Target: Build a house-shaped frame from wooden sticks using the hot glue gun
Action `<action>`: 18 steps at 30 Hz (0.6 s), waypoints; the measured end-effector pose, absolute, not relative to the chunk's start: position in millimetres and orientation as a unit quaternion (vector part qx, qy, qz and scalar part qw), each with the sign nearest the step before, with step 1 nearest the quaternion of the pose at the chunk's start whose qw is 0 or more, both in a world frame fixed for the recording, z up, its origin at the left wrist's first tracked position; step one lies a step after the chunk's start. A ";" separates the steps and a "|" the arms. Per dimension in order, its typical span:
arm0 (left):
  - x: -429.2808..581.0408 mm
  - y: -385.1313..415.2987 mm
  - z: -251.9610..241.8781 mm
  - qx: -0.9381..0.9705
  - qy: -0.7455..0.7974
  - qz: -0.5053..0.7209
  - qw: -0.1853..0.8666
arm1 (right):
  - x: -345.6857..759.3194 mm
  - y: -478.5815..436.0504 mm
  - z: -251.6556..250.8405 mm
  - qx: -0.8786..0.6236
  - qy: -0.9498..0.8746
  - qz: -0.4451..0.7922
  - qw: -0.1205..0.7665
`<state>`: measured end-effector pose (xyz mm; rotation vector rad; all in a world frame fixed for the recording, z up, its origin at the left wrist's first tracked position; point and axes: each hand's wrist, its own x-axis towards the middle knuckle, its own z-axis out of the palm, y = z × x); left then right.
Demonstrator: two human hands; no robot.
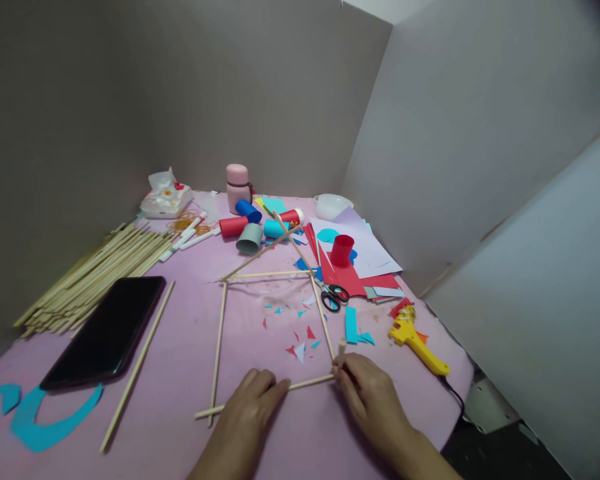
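Note:
A frame of thin wooden sticks lies on the table, with a left side stick (pixel 219 353), a right side stick (pixel 323 320) and a back stick (pixel 265 275). Two more sticks cross above the back one in a peak. My left hand (pixel 247 413) is closed over the front stick (pixel 311 383), whose left end crosses the left side stick. At the front right corner my right hand (pixel 373 400) pinches the sticks where they meet. A short stick end (pixel 342 347) pokes up beside its fingers; the joint itself is partly hidden by them.
Bundled sticks (pixel 100 273), a phone (pixel 107 333) and a loose stick (pixel 137 367) lie left. Scissors (pixel 334 295), a yellow glue gun (pixel 417 343) with a cord and a red paper tube (pixel 342 251) are right. Behind stands a pink flask (pixel 238 187). Paper scraps litter the middle.

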<state>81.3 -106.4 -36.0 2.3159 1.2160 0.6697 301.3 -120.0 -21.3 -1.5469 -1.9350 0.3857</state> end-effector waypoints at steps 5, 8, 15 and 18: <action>81.4 -106.8 -34.3 0.839 0.441 0.239 0.211 | 300.6 -120.0 -20.6 -0.590 -0.733 0.156 0.301; 81.8 -106.5 -34.6 0.841 0.439 0.242 0.203 | 301.9 -119.6 -19.2 -0.596 -0.729 0.161 0.297; 80.8 -107.1 -38.2 0.844 0.439 0.236 0.199 | 306.4 -119.5 -18.1 -0.606 -0.710 0.195 0.300; 81.8 -106.9 -36.6 0.846 0.441 0.230 0.192 | 307.6 -119.4 -17.7 -0.609 -0.699 0.217 0.307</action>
